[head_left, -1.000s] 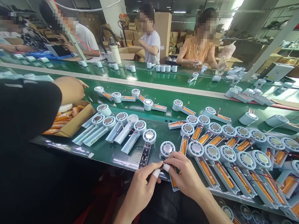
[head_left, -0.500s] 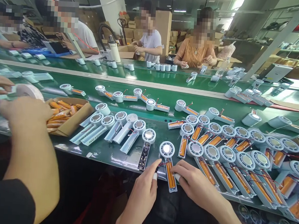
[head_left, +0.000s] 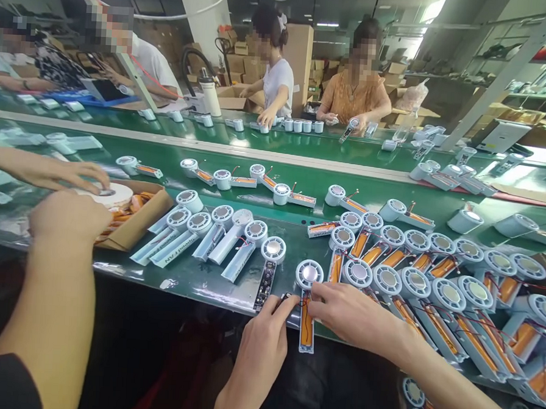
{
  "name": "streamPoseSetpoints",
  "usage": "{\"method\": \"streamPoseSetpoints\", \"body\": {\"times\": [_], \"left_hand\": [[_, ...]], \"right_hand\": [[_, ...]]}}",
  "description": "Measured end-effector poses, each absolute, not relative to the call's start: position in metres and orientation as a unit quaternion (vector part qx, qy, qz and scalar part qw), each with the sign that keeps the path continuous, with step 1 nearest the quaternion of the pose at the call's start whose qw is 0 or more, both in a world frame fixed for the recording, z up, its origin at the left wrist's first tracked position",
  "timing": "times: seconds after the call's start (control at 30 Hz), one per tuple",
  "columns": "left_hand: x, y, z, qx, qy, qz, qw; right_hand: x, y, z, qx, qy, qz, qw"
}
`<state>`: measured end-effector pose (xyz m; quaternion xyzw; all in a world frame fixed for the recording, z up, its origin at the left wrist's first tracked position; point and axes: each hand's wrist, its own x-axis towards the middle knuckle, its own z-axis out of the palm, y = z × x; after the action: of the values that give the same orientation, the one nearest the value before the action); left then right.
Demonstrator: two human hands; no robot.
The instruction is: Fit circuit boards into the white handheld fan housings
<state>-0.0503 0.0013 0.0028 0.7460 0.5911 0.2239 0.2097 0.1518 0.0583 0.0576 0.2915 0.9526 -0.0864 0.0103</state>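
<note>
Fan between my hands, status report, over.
Right hand at fan; left hand pinching small dark part. Fan's handle open, orange battery showing. Other fans crowd close on the right.

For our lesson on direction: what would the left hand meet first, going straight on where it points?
Likely the handheld fan just ahead of the left hand, near its round head, though depth is unclear.
</note>
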Motion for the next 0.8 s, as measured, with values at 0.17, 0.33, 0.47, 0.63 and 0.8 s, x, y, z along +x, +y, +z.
{"method": "streamPoseSetpoints", "body": {"times": [0.17, 0.33, 0.47, 0.63, 0.8], "left_hand": [[-0.05, -0.002, 0.003, 0.771, 0.591, 0.187, 0.144], [-0.05, -0.004, 0.011, 0.807, 0.562, 0.158, 0.087], [-0.047, -0.006, 0.013, 0.796, 0.557, 0.201, 0.122], [-0.045, -0.009, 0.005, 0.678, 0.605, 0.328, 0.26], [-0.047, -0.007, 0.006, 0.615, 0.621, 0.37, 0.316]], "right_hand": [[0.158, 0.06, 0.052, 0.349, 0.874, -0.289, -0.177], [0.137, 0.046, 0.03, 0.434, 0.745, -0.389, -0.323], [0.125, 0.039, 0.02, 0.482, 0.689, -0.402, -0.364], [0.122, 0.037, 0.028, 0.487, 0.688, -0.404, -0.355], [0.116, 0.034, 0.038, 0.477, 0.781, -0.297, -0.274]]}}
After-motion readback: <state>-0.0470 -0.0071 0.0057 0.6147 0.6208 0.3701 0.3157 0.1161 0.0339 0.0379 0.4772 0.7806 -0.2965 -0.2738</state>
